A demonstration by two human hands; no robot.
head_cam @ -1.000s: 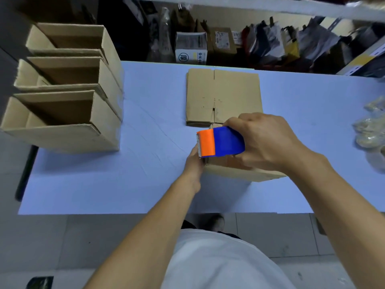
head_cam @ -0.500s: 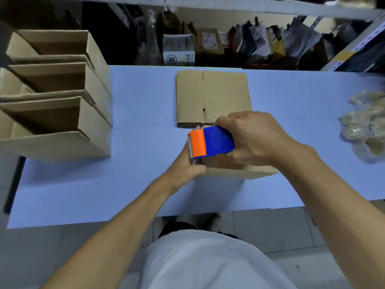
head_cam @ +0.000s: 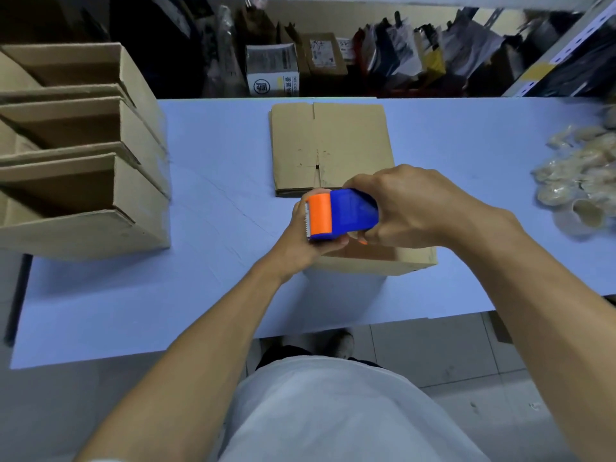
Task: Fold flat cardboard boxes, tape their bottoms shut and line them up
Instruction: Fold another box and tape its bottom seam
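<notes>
My right hand (head_cam: 413, 208) grips a blue and orange tape dispenser (head_cam: 336, 215) over the left end of a folded cardboard box (head_cam: 393, 260) lying near the table's front edge. My left hand (head_cam: 301, 240) holds the box's left end right under the dispenser's orange, toothed head; its fingers are mostly hidden. A stack of flat cardboard boxes (head_cam: 330, 145) lies just behind. Three assembled open boxes (head_cam: 83, 181) stand in a row at the left.
The blue table (head_cam: 206, 295) ends at a shelf crowded with parcels and bags (head_cam: 333, 58) behind. A heap of clear tape scraps and rolls (head_cam: 580, 181) sits at the right edge. Floor tiles and my feet show below the front edge.
My left hand has closed further round the box's left end under the dispenser. The dispenser has stayed at that end, and the view has shifted slightly.
</notes>
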